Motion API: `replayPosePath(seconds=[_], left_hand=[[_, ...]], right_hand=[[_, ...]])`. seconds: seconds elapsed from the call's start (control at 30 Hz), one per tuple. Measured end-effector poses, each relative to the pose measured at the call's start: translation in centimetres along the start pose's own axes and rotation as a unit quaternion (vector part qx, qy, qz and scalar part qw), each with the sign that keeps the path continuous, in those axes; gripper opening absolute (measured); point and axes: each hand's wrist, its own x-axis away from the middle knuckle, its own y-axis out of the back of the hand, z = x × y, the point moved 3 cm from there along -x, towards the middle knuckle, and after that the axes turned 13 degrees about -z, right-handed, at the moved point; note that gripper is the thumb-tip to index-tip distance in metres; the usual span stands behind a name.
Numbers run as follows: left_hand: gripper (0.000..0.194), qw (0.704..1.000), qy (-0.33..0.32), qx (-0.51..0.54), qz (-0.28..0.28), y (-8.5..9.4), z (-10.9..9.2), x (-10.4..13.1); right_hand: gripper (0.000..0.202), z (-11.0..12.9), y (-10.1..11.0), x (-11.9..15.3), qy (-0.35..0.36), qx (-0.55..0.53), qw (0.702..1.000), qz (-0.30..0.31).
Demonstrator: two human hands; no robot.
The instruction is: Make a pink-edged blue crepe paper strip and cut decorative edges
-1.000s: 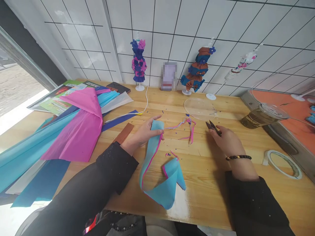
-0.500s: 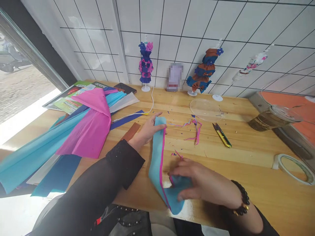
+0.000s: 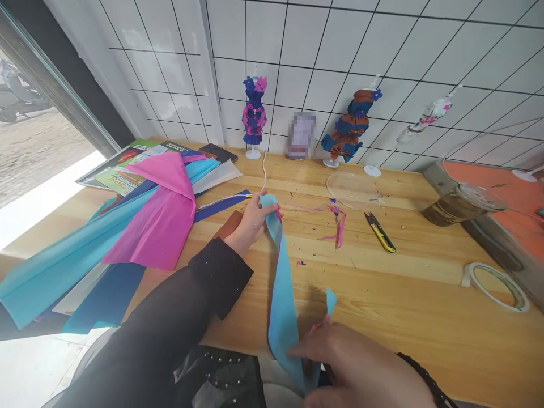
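A long light-blue strip [image 3: 284, 294], paper or cloth, with a pink edge runs between my two hands. My left hand [image 3: 254, 218] pinches its far end, thumb on top, just above the wooden table. Lower and closer to my body, my right hand [image 3: 340, 362] is closed on the strip's near part, slightly blurred; a small blue tip pokes up above its knuckles. The strip twists below my left fingers and sags past the table's front edge. A brown piece [image 3: 228, 225] lies beside my left wrist.
Pink and blue sheets [image 3: 170, 209] pile up at left. Yellow thread snips [image 3: 380, 232], pink scraps [image 3: 340, 226], a clear lid [image 3: 352, 190], a tape roll [image 3: 497, 286] and a drink cup [image 3: 459, 204] lie or stand right. Ruffled dress-like figures [image 3: 254, 113] stand by the tiled wall.
My right hand has come closer to my body and lower, drawing the strip longer. The strip has turned over, so its pink edge shows less. My left hand has shifted slightly left.
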Motion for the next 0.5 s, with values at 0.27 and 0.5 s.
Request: replayPosePath(seconds=[0.27, 0.5], left_hand=[[0.067, 1.000, -0.004, -0.003, 0.008, 0.0, 0.2, -0.1], [0.082, 0.985, 0.024, -0.090, 0.145, -0.9, 0.3, 1.4]], right_hand=[[0.053, -2.5, 1.8, 1.9, -0.078, -0.285, 0.951, 0.086], [0.039, -6.6, 8.3, -4.5, -0.056, -0.343, 0.853, -0.388]])
